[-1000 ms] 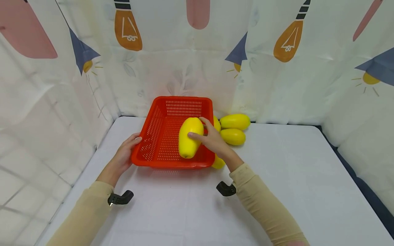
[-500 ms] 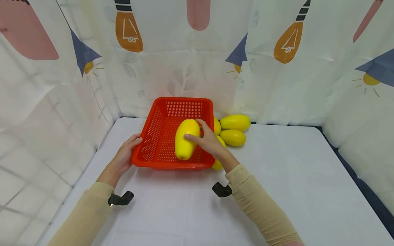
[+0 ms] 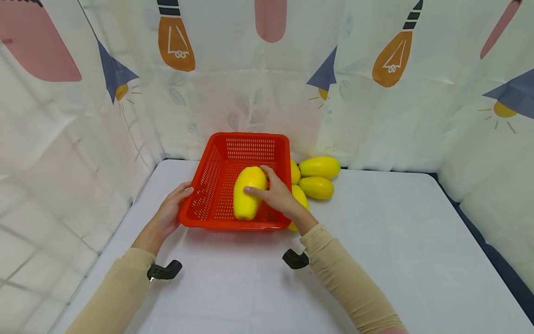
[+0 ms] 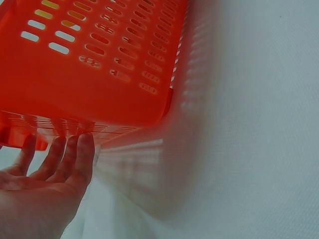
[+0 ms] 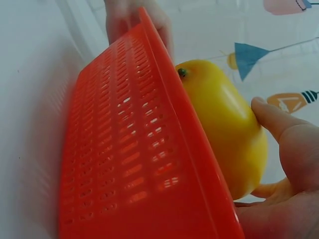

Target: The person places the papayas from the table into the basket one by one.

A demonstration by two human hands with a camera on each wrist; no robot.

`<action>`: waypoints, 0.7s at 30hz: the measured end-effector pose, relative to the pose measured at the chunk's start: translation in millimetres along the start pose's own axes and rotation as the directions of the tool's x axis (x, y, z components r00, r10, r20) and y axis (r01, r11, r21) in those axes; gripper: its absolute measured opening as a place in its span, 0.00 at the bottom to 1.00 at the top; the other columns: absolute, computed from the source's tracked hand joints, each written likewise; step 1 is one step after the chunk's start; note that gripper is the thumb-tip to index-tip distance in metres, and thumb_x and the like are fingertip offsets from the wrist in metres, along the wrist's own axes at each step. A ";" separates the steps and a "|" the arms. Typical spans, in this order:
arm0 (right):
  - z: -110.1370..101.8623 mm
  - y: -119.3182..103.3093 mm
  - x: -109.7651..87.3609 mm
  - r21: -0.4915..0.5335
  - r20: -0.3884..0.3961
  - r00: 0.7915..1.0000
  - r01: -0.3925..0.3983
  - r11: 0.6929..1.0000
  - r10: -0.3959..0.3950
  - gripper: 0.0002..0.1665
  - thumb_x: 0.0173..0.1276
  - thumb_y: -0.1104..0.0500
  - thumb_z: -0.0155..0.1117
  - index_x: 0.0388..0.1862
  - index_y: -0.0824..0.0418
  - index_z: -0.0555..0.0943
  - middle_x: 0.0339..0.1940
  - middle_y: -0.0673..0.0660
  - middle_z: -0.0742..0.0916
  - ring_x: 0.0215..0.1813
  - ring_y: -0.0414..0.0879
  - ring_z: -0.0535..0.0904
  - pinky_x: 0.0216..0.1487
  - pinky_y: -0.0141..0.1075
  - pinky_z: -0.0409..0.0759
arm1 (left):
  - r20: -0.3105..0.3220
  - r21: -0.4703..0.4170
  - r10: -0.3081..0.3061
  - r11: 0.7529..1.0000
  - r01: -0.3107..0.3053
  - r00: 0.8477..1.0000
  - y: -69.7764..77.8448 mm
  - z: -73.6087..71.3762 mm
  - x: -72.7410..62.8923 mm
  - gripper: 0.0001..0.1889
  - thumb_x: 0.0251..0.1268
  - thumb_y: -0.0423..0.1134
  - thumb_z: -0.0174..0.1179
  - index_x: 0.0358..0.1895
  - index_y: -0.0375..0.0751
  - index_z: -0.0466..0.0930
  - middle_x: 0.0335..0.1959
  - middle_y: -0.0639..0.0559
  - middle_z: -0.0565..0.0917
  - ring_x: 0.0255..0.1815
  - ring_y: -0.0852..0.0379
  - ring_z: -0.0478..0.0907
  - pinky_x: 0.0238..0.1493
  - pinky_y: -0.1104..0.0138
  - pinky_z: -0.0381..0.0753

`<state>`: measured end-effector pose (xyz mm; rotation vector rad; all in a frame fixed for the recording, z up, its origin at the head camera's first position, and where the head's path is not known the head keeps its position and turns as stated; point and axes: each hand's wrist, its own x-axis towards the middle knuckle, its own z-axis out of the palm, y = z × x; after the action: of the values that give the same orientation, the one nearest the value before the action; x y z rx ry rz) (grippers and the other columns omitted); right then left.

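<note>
A red plastic basket (image 3: 218, 195) with slotted walls stands on the white table. My left hand (image 3: 168, 211) holds its left side, the thumb at the rim; in the left wrist view the fingers (image 4: 82, 154) lie against the slotted outer wall. My right hand (image 3: 280, 195) reaches over the right rim and grips a large yellow papaya (image 3: 245, 204), thumb on the near side and fingers round the far side. The fruit is inside the basket opening, close over its floor. In the right wrist view, the papaya (image 5: 224, 114) shows a small green stem end behind the rim.
Several more yellow fruits lie right of the basket, among them a rear one (image 3: 320, 167) and one before it (image 3: 317, 187); others are partly hidden by the basket and right arm. A patterned curtain (image 3: 367, 125) hangs behind the table (image 3: 396, 250).
My right hand has carried the papaya left and slightly down, deeper into the basket. The left hand and the basket have stayed in place.
</note>
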<state>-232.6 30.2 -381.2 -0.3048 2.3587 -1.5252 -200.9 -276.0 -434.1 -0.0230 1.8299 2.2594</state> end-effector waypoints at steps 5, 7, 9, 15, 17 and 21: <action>3.5 1.4 1.3 0.003 0.010 1.000 -0.001 1.000 0.001 0.52 0.56 0.35 0.68 0.75 0.40 0.53 0.67 0.52 0.71 0.64 0.52 0.69 0.67 0.52 0.69 | 0.004 -0.009 -0.003 1.000 0.003 1.000 -0.2 0.1 0.6 0.20 0.76 0.48 0.47 0.66 0.50 0.62 0.49 0.58 0.78 0.46 0.62 0.78 0.46 0.72 0.82; 4.8 1.5 1.9 -0.001 0.007 1.000 -0.001 1.000 0.001 0.52 0.57 0.35 0.68 0.75 0.40 0.53 0.66 0.52 0.72 0.63 0.52 0.70 0.66 0.51 0.70 | -0.001 -0.002 -0.008 1.000 0.008 1.000 -0.1 0.4 0.8 0.20 0.76 0.48 0.47 0.66 0.50 0.62 0.50 0.58 0.78 0.47 0.62 0.78 0.47 0.72 0.82; 5.8 1.4 2.1 -0.009 0.002 1.000 -0.002 1.000 0.002 0.53 0.57 0.35 0.68 0.75 0.41 0.53 0.66 0.52 0.72 0.63 0.52 0.70 0.66 0.51 0.70 | -0.010 0.009 -0.013 1.000 0.013 1.000 0.3 0.9 0.7 0.20 0.75 0.49 0.47 0.66 0.51 0.62 0.51 0.57 0.77 0.47 0.62 0.78 0.47 0.72 0.82; 5.7 -0.5 0.3 0.031 0.020 1.000 0.018 0.999 -0.019 0.53 0.59 0.37 0.68 0.77 0.43 0.51 0.74 0.54 0.66 0.66 0.53 0.73 0.63 0.49 0.76 | -0.022 0.032 -0.016 0.999 0.017 1.000 0.6 1.1 0.4 0.21 0.76 0.50 0.46 0.67 0.52 0.62 0.53 0.56 0.75 0.48 0.62 0.77 0.48 0.72 0.82; 4.7 -1.2 -0.7 0.058 0.029 0.999 0.030 0.998 -0.032 0.53 0.59 0.38 0.68 0.77 0.43 0.50 0.75 0.55 0.65 0.67 0.54 0.74 0.62 0.49 0.77 | -0.023 0.037 -0.017 0.999 0.018 1.000 0.7 1.2 0.2 0.21 0.76 0.50 0.46 0.67 0.52 0.62 0.53 0.56 0.75 0.48 0.62 0.77 0.48 0.72 0.82; 1.4 -2.3 -2.3 0.092 0.036 0.998 0.055 0.994 -0.058 0.51 0.60 0.39 0.68 0.76 0.42 0.52 0.75 0.56 0.65 0.67 0.53 0.74 0.62 0.50 0.76 | -0.033 0.043 -0.029 0.999 0.030 0.999 0.4 0.9 0.3 0.21 0.75 0.51 0.47 0.67 0.53 0.62 0.53 0.58 0.75 0.49 0.62 0.77 0.48 0.72 0.82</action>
<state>-230.0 28.9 -379.2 -0.3785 2.2609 -1.6325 -201.2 -275.2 -433.6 -0.0794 1.8822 2.2111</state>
